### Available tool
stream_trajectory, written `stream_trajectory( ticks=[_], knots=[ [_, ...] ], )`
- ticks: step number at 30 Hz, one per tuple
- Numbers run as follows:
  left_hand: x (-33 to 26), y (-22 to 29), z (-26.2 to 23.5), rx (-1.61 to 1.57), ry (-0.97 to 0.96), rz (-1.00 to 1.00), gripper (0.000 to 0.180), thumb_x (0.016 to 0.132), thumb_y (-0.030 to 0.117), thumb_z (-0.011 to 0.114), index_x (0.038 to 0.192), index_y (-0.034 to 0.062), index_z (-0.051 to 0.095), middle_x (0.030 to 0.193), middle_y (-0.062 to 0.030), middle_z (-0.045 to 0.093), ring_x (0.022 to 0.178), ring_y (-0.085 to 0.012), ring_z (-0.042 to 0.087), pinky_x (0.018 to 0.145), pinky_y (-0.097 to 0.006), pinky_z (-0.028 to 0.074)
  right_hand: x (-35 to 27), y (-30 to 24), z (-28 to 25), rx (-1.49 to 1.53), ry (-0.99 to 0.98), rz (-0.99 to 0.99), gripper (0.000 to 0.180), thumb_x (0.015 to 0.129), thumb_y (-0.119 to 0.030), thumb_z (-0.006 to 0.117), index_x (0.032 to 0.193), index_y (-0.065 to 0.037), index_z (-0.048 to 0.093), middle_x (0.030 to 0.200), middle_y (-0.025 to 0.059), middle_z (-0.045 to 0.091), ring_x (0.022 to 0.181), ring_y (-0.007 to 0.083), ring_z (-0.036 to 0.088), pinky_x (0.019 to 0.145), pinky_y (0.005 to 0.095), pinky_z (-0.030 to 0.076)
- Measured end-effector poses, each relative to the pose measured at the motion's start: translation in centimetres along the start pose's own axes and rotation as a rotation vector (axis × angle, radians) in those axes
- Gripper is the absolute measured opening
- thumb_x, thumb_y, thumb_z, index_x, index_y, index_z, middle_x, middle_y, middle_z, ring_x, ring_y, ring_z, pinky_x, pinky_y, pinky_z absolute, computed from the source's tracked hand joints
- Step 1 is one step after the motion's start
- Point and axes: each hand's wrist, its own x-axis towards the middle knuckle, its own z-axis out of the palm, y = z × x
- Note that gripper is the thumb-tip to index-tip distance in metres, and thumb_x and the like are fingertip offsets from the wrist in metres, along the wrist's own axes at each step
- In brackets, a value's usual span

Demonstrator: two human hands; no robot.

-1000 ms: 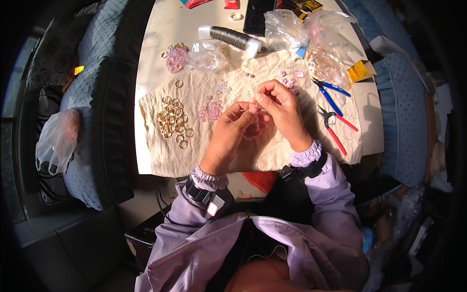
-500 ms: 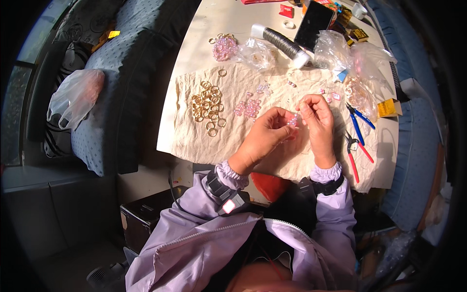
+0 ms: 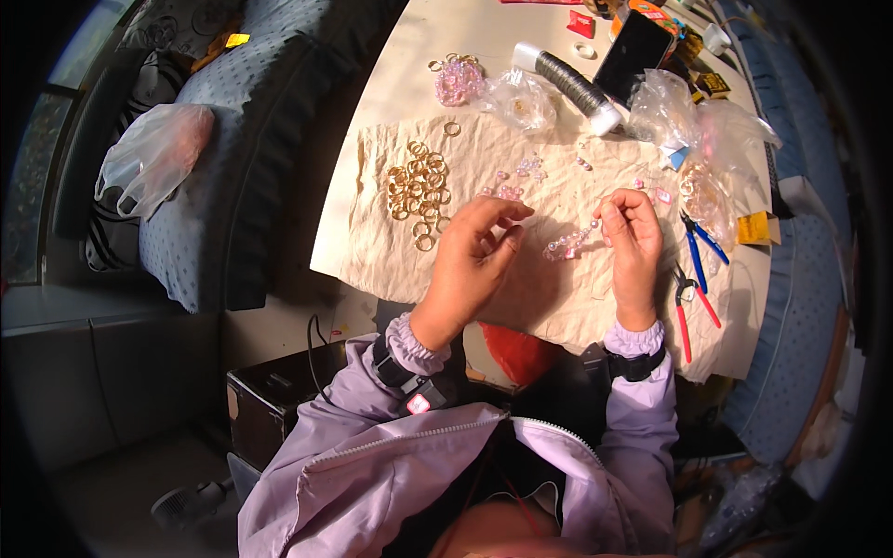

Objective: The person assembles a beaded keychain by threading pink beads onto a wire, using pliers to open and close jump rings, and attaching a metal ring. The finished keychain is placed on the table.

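Head view, observed from tableside, left to right: gold rings (image 3: 416, 189) heaped on beige cloth (image 3: 365, 244). Left hand (image 3: 468, 270) just right of rings, fingers loosely curled, thumb tip apart from fingertips, loose pink beads (image 3: 503, 192) just beyond. Pink beaded strand (image 3: 566, 246) between hands, trailing leftward from right hand (image 3: 634, 249); right thumb and forefinger pinching strand's upper end. Strand's contact with cloth: cannot tell. Red-handled pliers (image 3: 685, 321), blue-handled pliers (image 3: 693, 249) lying near right hand.

The fingers (image 3: 614, 221) of the right hand (image 3: 636, 256) hide one end of the beaded strand (image 3: 566, 246). The left hand (image 3: 470, 265) partly covers the pink beads (image 3: 507, 192). The view's top crops the worktop (image 3: 400, 74)
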Motion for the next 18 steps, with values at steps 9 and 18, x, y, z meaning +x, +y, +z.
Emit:
stream_trajectory(
  ticks=[9,18],
  knots=[
    [1.7,-2.7,-5.9,0.674,0.215,0.046,0.019,0.084,0.003,0.073,0.103,0.0025,0.068,0.091,-0.0113,0.062,0.084,-0.0243,0.065,0.070,-0.036,0.052,-0.1,-0.1,0.2,-0.012,0.019,0.008,0.007,0.099,-0.006,0.063,0.105,-0.002,0.060,0.093,-0.0018,0.059,0.086,0.0056,0.056,0.078,0.0204,0.045],
    [2.4,-2.4,-5.5,0.897,0.151,0.195,0.008,0.084,0.008,0.069,0.091,0.0040,0.068,0.090,-0.0118,0.065,0.088,-0.0332,0.062,0.079,-0.042,0.051,-0.1,0.0,0.2,0.001,0.002,0.011,0.009,0.099,-0.006,0.062,0.106,-0.002,0.059,0.093,-0.0011,0.060,0.087,0.0060,0.058,0.079,0.0210,0.046]
  ],
)
